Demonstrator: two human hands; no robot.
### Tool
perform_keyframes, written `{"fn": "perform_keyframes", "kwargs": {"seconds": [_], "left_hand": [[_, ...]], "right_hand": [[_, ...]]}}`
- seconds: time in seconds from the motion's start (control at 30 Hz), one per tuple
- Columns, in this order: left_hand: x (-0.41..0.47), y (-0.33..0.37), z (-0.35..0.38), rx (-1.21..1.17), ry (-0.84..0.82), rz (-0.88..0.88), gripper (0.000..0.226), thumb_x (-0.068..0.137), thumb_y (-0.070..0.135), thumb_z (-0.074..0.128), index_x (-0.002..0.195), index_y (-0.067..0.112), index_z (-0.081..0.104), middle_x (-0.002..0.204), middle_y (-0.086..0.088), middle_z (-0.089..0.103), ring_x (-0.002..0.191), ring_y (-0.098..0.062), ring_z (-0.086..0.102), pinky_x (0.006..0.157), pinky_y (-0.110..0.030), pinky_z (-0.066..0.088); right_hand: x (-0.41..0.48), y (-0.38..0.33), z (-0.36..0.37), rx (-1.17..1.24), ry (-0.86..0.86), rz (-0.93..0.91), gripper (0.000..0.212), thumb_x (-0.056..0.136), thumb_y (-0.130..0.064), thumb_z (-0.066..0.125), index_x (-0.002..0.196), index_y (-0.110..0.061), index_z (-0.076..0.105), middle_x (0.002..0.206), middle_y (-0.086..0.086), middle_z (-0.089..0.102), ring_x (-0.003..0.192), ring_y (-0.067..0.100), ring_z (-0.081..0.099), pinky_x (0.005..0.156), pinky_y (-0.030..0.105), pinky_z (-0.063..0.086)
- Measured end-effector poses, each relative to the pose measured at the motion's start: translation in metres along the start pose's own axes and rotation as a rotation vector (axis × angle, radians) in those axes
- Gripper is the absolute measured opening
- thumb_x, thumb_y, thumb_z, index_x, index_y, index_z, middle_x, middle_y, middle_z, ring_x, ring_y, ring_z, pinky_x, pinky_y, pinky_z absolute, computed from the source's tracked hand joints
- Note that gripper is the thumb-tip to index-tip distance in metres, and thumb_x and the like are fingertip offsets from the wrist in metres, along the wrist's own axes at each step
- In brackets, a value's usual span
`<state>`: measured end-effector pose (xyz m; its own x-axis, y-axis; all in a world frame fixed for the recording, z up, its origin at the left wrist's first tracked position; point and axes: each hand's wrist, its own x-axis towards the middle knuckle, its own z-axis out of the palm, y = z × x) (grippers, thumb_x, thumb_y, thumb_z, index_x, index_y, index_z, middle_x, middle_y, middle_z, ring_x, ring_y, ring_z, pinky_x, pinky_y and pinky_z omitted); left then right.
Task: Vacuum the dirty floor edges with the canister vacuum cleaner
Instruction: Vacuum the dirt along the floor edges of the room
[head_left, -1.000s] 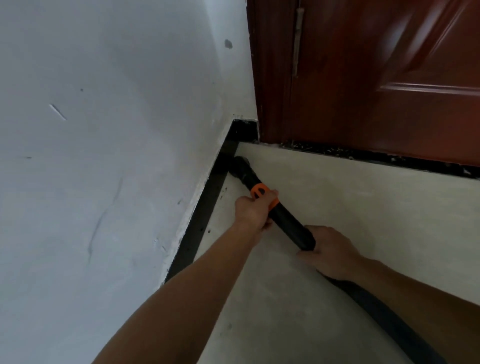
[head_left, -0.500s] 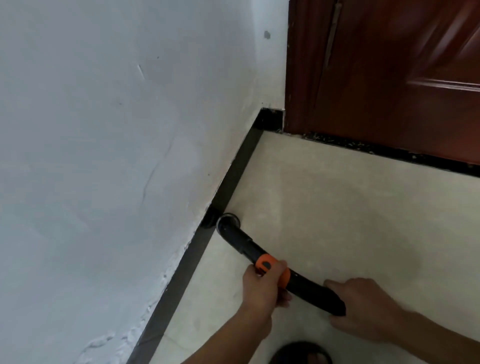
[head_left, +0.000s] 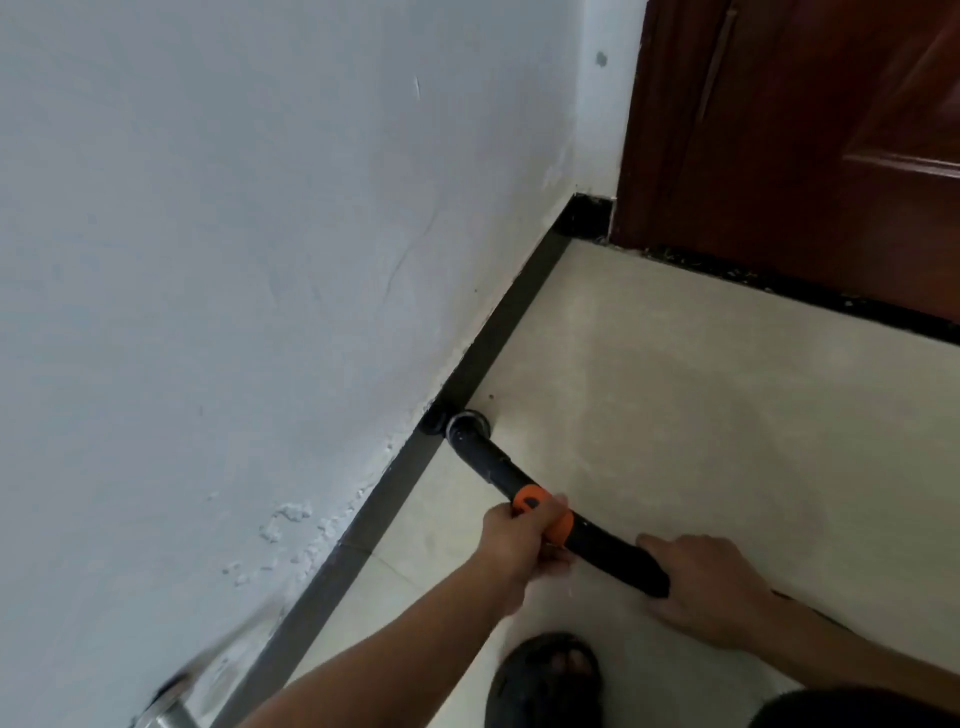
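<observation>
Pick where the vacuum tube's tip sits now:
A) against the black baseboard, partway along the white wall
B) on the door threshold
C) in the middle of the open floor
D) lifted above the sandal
A: the vacuum tube ends at the black baseboard under the white wall, well short of the door.

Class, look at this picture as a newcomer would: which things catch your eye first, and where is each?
The black tube with its orange collar stands out first, low in the middle, its mouth against the dark skirting under the white wall. The left hand grips it at the collar, the right hand at its rear end. A red-brown door fills the upper right.
</observation>
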<state>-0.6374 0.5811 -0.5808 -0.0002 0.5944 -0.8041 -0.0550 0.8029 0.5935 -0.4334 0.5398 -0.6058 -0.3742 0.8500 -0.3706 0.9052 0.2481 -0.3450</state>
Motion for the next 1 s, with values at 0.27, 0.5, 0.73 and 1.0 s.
{"fn": "perform_keyframes", "kwargs": {"seconds": [0.27, 0.5, 0.73, 1.0], "left_hand": [[0.027, 0.060, 0.026, 0.092, -0.042, 0.046, 0.053, 0.085, 0.033, 0.071, 0.120, 0.001, 0.050, 0.098, -0.019, 0.062, 0.069, -0.025, 0.061, 0.057, -0.032, 0.055], [-0.026, -0.026, -0.019, 0.103, 0.045, -0.080, 0.042, 0.089, 0.034, 0.063, 0.113, 0.001, 0.052, 0.085, -0.018, 0.065, 0.055, -0.026, 0.060, 0.052, -0.030, 0.051], [0.004, 0.028, 0.026, 0.194, 0.038, 0.039, 0.038, 0.088, 0.034, 0.065, 0.110, 0.006, 0.052, 0.091, -0.018, 0.064, 0.060, -0.024, 0.062, 0.054, -0.031, 0.056], [-0.020, 0.059, 0.035, 0.132, 0.062, 0.206, 0.019, 0.088, 0.024, 0.066, 0.089, 0.018, 0.048, 0.084, -0.017, 0.062, 0.058, -0.025, 0.059, 0.057, -0.034, 0.055]], "right_hand": [[0.017, 0.003, -0.041, 0.156, 0.000, 0.169, 0.023, 0.079, -0.035, 0.064, 0.075, -0.036, 0.041, 0.070, -0.013, 0.049, 0.061, 0.005, 0.049, 0.050, 0.019, 0.033], [-0.011, -0.016, 0.019, 0.008, -0.145, -0.045, 0.046, 0.081, -0.061, 0.050, 0.112, -0.027, 0.052, 0.090, -0.003, 0.062, 0.089, 0.021, 0.063, 0.062, 0.030, 0.032], [0.000, 0.002, 0.000, 0.150, -0.039, 0.148, 0.018, 0.082, -0.047, 0.051, 0.080, -0.039, 0.036, 0.068, -0.011, 0.046, 0.056, 0.003, 0.045, 0.048, 0.017, 0.030], [0.009, 0.011, -0.029, 0.206, 0.007, 0.101, 0.018, 0.077, -0.048, 0.052, 0.081, -0.037, 0.038, 0.062, -0.012, 0.044, 0.053, 0.004, 0.045, 0.048, 0.013, 0.030]]}}
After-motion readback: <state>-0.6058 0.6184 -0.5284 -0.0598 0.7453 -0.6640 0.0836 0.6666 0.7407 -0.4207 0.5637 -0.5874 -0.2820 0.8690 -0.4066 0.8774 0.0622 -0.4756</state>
